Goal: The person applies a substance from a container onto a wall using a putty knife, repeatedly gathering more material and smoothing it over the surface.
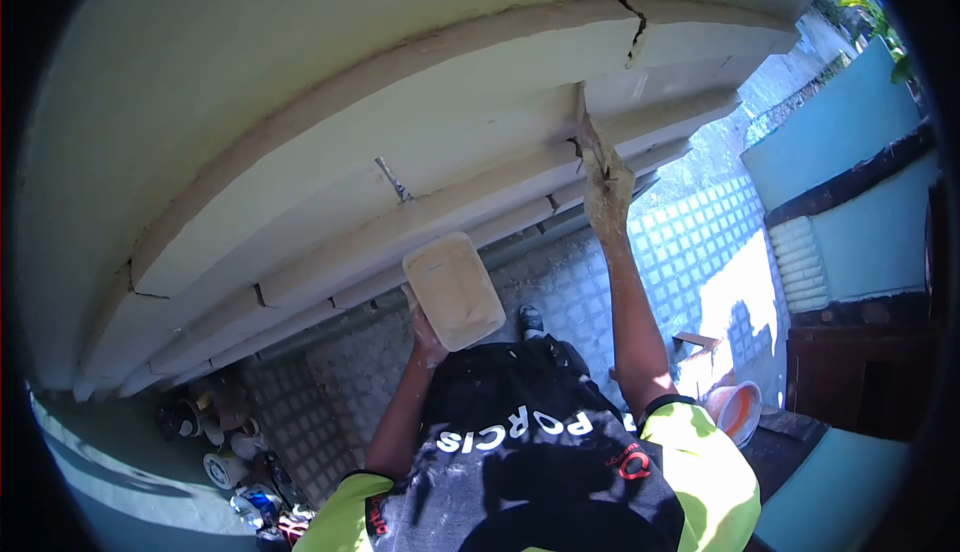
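My left hand [428, 337] supports a rectangular plastic tub [455, 292] from its side and underside, and pale paste coats the inside of the tub. My right hand [608, 187], smeared with pale paste, reaches up to the stepped moulding [430, 82]. Its fingers are closed round a thin flat blade like a putty knife [581, 102], whose edge meets the moulding's face. Beside that blade a dark gap shows in the lower step. A slim brush-like tool [394, 180] lies on the moulding between my two hands.
Cracks [633, 30] run across the moulding's upper bands. Below is a tiled floor [690, 232], partly sunlit. A bucket [738, 412] with orange inside stands lower right, near a blue wall [840, 167]. Several containers and bags [230, 452] are piled lower left.
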`<state>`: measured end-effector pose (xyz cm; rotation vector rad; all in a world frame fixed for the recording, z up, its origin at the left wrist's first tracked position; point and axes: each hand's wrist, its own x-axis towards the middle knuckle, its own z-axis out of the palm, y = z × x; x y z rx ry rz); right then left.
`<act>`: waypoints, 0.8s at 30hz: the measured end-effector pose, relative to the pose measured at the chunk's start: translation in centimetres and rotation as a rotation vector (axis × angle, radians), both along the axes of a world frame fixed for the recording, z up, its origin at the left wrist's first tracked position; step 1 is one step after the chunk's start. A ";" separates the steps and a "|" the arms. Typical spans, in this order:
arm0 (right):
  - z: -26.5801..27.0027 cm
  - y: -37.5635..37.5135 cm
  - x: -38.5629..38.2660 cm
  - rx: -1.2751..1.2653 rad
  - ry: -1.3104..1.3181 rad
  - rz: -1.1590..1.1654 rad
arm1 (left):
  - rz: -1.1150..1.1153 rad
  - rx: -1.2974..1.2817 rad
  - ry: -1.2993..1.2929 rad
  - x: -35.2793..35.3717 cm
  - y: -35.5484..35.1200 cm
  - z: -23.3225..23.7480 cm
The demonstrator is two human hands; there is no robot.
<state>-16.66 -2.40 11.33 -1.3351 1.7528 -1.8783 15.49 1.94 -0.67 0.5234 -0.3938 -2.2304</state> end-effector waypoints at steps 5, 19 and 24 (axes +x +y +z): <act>-0.6 6.3 5.4 0.153 -0.305 0.298 | 0.059 0.020 -0.008 -2.7 -0.2 0.8; -2.3 8.8 10.4 0.303 0.081 0.686 | 0.203 -0.085 0.054 -7.5 2.0 1.4; -2.7 8.2 10.1 0.432 -0.016 0.734 | 0.301 0.002 0.065 -8.1 3.2 1.3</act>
